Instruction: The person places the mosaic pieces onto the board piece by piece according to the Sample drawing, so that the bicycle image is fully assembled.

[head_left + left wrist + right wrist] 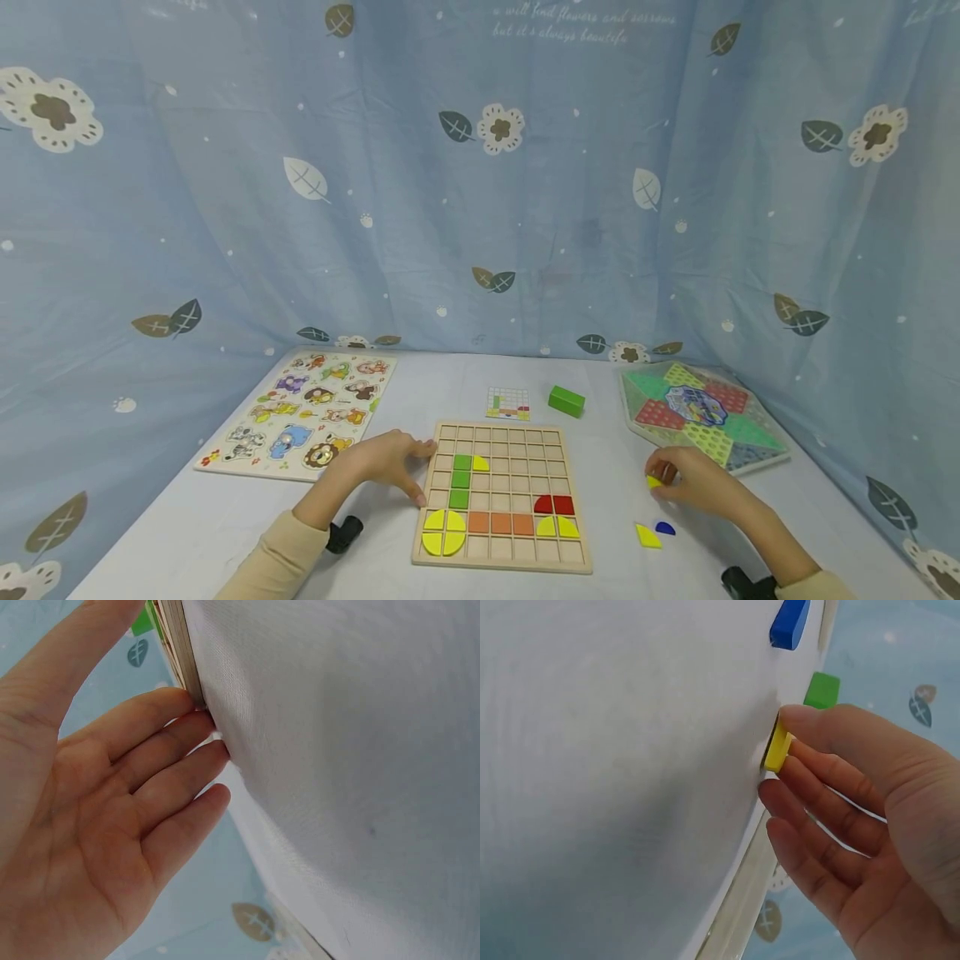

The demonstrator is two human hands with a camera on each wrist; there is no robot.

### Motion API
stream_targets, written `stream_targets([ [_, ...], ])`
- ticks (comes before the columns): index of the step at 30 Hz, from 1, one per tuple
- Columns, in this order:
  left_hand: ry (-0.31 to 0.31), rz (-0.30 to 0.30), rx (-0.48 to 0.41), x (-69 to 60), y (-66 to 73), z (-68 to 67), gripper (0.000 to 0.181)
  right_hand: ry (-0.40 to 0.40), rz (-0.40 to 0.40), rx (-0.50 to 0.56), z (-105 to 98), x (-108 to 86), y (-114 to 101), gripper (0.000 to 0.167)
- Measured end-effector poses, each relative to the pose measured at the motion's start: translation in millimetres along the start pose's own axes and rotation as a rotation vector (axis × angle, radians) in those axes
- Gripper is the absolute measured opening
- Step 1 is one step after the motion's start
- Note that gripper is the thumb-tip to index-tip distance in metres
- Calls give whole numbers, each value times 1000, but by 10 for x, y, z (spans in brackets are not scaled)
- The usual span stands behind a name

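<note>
My right hand (692,482) pinches a yellow piece (778,748) between thumb and fingers, at the tabletop right of the wooden grid board (517,560). Most of that piece is hidden by the fingers in the head view. My left hand (386,460) touches the board's left edge with thumb and fingertips, its fingers (169,742) fairly straight in the left wrist view. Green squares (460,479), orange squares (502,523), red pieces (558,505) and yellow quarter-circles (444,533) lie in the board's cells. Near my right hand are a loose yellow quarter-circle (648,536) and a blue half-circle (665,528).
A small pattern card (507,403) and a green block (566,401) lie behind the board. An animal puzzle (296,414) is at the left, a star-patterned game board (701,412) at the right. A patterned curtain (480,200) hangs behind the table.
</note>
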State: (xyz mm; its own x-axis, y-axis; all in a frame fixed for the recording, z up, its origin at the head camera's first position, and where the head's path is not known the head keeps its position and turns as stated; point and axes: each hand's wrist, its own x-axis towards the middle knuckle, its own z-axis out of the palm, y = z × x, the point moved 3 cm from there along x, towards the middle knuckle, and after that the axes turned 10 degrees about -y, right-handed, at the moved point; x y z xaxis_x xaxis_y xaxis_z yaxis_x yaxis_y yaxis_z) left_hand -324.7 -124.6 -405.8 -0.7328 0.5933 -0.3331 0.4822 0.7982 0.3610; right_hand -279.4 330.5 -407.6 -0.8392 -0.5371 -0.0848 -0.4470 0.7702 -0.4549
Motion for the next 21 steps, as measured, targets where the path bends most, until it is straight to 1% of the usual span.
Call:
stream_targets([
  [8, 2, 2, -2, -10, 6, -6, 86, 32, -29, 4, -5, 15, -70, 23],
  [14, 4, 5, -5, -16, 7, -7, 85, 53, -122, -13, 0, 53, -237, 23],
  [21, 2, 4, 1, -14, 13, -5, 85, 40, -199, -6, 64, 110, -469, 25],
])
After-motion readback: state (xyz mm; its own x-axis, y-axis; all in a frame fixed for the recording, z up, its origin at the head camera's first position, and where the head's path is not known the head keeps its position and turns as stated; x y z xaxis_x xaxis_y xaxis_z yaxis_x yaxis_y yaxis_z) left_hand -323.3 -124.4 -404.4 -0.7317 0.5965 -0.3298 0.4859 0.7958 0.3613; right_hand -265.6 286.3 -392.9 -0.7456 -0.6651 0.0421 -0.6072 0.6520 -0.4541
